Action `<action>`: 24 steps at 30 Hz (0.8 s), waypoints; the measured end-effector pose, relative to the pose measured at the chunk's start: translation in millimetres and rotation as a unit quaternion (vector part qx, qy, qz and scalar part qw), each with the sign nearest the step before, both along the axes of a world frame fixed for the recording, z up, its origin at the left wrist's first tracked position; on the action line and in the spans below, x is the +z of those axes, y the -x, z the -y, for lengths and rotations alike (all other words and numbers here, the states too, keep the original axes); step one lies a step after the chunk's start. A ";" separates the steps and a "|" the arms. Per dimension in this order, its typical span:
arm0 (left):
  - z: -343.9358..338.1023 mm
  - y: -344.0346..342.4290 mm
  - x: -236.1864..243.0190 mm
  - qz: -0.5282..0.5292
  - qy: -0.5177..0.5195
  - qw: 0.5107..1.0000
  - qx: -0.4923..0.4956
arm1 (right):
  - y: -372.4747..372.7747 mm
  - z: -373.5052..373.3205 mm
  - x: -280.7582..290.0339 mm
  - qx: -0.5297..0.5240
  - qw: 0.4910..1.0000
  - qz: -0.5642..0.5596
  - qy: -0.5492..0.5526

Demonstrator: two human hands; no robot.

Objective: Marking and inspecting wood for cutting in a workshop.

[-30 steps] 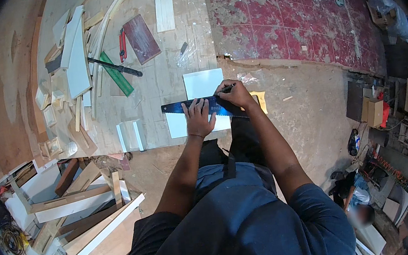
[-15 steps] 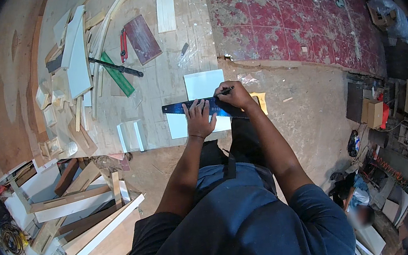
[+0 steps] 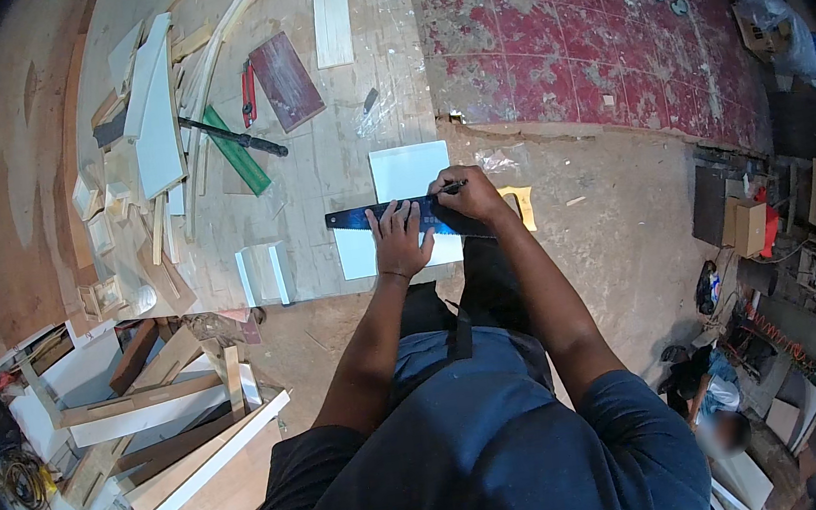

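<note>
The flat, spread left hand (image 3: 400, 239) presses a yellow-handled, blue-black steel handsaw (image 3: 432, 217) across white flat panelling (image 3: 410, 171) on the pale wooden surface (image 3: 318, 170); the right hand (image 3: 470, 195) pinches a slim black marker (image 3: 457, 187) by the blade's edge: marking seems underway, no finished line or cut discernible

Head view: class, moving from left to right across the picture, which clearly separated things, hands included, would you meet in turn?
Brown wood sheet → long white board → green strip → left hand → right hand → yellow saw handle → cardboard box.
</note>
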State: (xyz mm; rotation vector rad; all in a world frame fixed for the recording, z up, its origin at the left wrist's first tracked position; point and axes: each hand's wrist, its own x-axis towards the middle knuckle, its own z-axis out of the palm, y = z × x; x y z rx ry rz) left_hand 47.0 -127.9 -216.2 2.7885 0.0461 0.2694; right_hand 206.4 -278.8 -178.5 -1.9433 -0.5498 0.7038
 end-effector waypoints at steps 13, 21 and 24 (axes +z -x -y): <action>0.0 -0.4 0.6 -0.010 0.007 1.000 -0.005 | -5.8 -2.9 5.5 0.037 0.999 0.019 0.009; -1.3 0.7 -1.1 -0.008 0.005 1.000 -0.007 | -9.2 -5.1 7.3 0.038 0.998 -0.001 0.051; 0.5 0.1 -0.3 -0.011 0.007 1.000 -0.006 | -7.4 6.5 9.1 -0.073 0.990 -0.067 -0.096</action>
